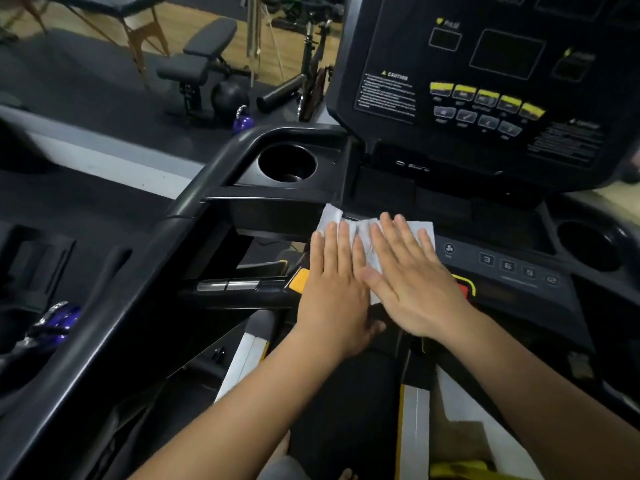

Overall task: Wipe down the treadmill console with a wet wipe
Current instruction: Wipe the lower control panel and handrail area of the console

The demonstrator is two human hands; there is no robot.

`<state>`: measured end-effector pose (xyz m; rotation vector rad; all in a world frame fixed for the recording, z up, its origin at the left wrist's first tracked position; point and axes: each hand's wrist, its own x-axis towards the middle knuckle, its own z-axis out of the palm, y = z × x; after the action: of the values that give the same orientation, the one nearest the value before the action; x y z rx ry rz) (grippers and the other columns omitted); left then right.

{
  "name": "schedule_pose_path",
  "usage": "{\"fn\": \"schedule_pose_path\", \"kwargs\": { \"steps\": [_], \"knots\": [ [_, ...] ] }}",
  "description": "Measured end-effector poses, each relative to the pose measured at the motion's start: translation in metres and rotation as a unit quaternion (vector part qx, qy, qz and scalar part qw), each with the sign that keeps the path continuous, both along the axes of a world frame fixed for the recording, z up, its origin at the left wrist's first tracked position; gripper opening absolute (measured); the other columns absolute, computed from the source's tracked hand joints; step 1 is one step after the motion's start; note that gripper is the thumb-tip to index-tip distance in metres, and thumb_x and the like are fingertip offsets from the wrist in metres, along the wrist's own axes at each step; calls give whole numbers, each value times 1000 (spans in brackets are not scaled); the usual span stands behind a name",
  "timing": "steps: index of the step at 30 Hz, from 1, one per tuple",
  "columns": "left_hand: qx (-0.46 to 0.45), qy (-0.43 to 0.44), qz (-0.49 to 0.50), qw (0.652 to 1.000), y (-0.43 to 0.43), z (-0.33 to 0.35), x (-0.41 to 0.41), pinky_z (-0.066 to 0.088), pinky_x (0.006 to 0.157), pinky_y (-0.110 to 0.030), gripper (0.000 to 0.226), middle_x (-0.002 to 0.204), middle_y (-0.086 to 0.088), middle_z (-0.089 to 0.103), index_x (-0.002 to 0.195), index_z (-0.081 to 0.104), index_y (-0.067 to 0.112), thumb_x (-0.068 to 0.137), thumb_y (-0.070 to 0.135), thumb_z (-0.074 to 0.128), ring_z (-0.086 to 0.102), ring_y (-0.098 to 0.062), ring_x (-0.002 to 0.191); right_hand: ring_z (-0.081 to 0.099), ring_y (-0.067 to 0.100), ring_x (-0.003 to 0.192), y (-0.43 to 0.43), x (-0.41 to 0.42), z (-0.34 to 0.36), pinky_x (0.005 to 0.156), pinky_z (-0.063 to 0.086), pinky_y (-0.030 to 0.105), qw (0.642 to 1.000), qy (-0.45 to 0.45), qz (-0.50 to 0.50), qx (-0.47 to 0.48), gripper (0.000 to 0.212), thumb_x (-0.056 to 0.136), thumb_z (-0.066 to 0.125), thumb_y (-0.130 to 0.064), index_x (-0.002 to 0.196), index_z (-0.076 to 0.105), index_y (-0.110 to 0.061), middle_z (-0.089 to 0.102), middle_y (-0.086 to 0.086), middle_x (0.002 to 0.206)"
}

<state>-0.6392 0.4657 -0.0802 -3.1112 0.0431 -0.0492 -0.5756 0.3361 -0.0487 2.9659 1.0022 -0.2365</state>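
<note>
Black belt (346, 403) lies nearest me, under both forearms. Just past it I have the left hand (334, 296) and the right hand (414, 289) side by side. Both are palms down, fingers straight and slightly spread, pressing flat, and neither curls round anything. Under them is the wipe (362, 237), spread open on the sloping lower part of the console (519, 296). Its long axis runs left to right across that panel. Its far edge pokes out beyond the fingertips, with one corner lifted at the left.

Just right of the wipe sit the red stop button (464, 289), partly covered by the right hand, and the number keys (519, 268). The right hand is the nearer one to them, so I judge a sideways sweep that way would fall to it.

Farther off are the left cup holder (287, 164) and the right cup holder (588, 244). Then comes the upright display (485, 81) with its yellow keys, up and away from the fingertips. I would reach it by pushing the wipe forward. Beyond that stand a padded bench (201, 60) and a kettlebell (242, 121).
</note>
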Motion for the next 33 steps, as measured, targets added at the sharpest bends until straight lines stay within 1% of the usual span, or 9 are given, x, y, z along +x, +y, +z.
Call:
{"fn": "schedule_pose_path", "kwargs": {
  "steps": [3,7,10,13,16,20,24,29,33],
  "knots": [
    [0,15,-33,999,-18,9,18,-15,118,-58,114,154,-33,-29,145,-26,-6,91,72,37,-29,-47,142,-31,11,143,-29,15,4,120,-14,40,998,16,-59,4,76,85,-12,-65,148,-22,-23,-31,-4,156],
    [14,29,-110,993,-58,16,37,-7,119,-60,114,155,-33,-26,152,-21,6,88,66,51,-25,-52,142,-30,11,144,-94,22,-1,119,-16,39,991,-5,-130,13,80,85,-13,-69,150,-20,-22,-28,-3,159],
    [40,35,-179,982,-100,17,49,-9,119,-59,114,155,-33,-27,152,-21,6,88,69,49,-26,-52,142,-28,12,144,-143,18,-7,118,-16,37,981,-28,-192,5,77,89,-7,-66,151,-18,-20,-23,1,161],
    [51,31,-229,972,-144,16,61,-7,120,-58,121,156,-30,-27,153,-19,4,84,76,49,-26,-48,144,-24,11,145,-176,9,-9,121,-6,41,969,-15,-244,47,73,94,5,-58,153,-13,-19,-21,-2,162],
    [71,25,-263,962,-175,15,62,-3,120,-58,121,157,-28,-28,153,-19,3,84,77,47,-27,-46,144,-19,13,147,-197,-5,-14,122,-3,44,956,-13,-279,87,76,89,-3,-58,154,-11,-20,-16,0,163],
    [93,4,-297,950,-170,3,48,-6,119,-59,115,158,-26,-27,151,-22,7,85,77,41,-27,-49,143,-13,20,150,-200,-33,-27,121,0,48,951,-40,-299,67,79,91,-6,-59,155,-7,-13,-11,8,164],
    [63,5,-260,963,-128,5,44,-9,121,-52,103,160,-22,-25,153,-20,12,89,78,27,-27,-41,146,-14,28,150,-176,-32,-25,119,-5,51,956,-55,-287,26,92,85,-18,-68,155,-3,-11,-11,17,162],
    [-36,-4,-159,987,-62,17,45,-12,123,-41,96,162,-16,-21,155,-12,7,86,74,-5,-27,-26,148,-31,21,145,-104,-7,-13,119,-14,50,978,-14,-203,56,86,82,-16,-66,153,-15,-18,-26,9,160],
    [-94,-26,-104,990,-4,9,32,-8,124,-39,91,163,-13,-19,156,-9,7,88,68,0,-25,-21,149,-31,21,145,-33,1,-3,118,-15,50,991,17,-117,59,75,93,-1,-63,153,-15,-19,-26,7,160]
  ]
}}
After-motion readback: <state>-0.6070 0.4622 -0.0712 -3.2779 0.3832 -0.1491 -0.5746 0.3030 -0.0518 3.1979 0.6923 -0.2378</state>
